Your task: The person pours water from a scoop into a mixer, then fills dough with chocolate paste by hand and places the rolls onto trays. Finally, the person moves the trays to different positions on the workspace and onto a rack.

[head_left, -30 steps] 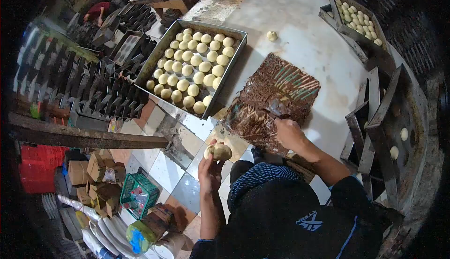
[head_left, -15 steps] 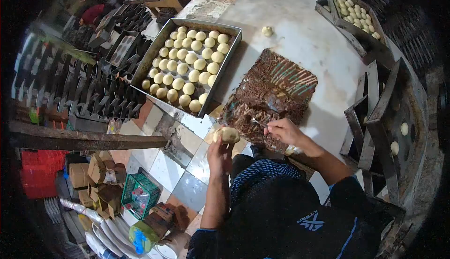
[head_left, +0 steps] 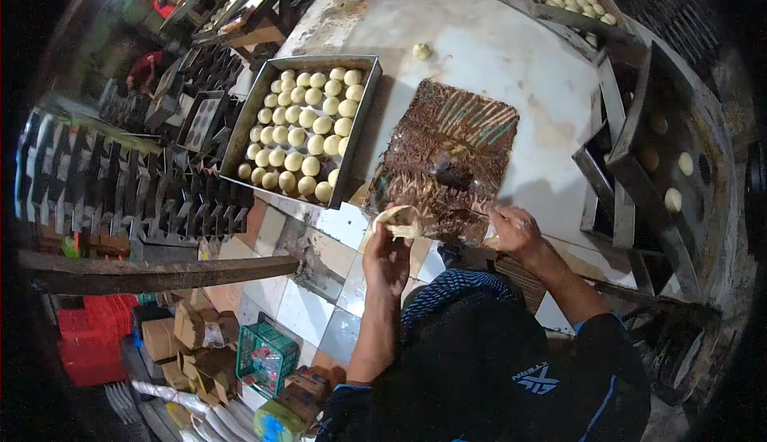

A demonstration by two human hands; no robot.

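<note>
My left hand (head_left: 387, 262) is closed round a piece of pale dough (head_left: 399, 221), which looks opened into a hollow cup shape, beside the near edge of the board. My right hand (head_left: 518, 232) is closed at the near right corner of a rectangular slab of dark brown, shredded-looking filling (head_left: 451, 154). The thin metal tool in its fingers is hard to make out now, mostly hidden and blurred. Streaks of green and pale surface show through the filling at its far right part.
A deep metal tray (head_left: 371, 82) of round dough balls stands left of the filling. One dough ball (head_left: 422, 51) lies alone on the pale tabletop (head_left: 479, 50). Another filled tray (head_left: 559, 12) sits at the far right, with stacked trays (head_left: 631, 154) nearer. A green crate (head_left: 268, 354) stands on the floor.
The dough in my left hand has gone from a rounded lump to an opened hollow. My right hand has shifted right relative to the filling, and the view has turned slightly.
</note>
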